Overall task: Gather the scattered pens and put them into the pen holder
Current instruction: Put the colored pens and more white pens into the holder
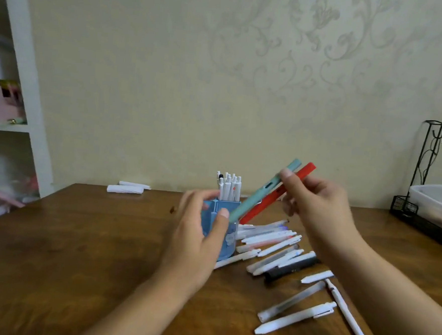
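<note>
A blue pen holder (218, 208) stands on the wooden table (79, 236), with several white pens (229, 187) upright in its back compartment. My left hand (196, 239) wraps around the holder's front and left side. My right hand (316, 202) holds a teal pen (260, 193) and a red pen (267, 206) together, both tilted with their lower ends down at the holder's front opening. Several white pens (269, 240) and a dark one (294, 269) lie scattered on the table right of the holder. More white pens (295, 317) lie nearer to me.
A black wire rack (433, 182) with a white tray stands at the table's right edge. Two white rolled objects (127, 188) lie at the back edge. A white shelf unit (30, 117) stands to the left, off the table.
</note>
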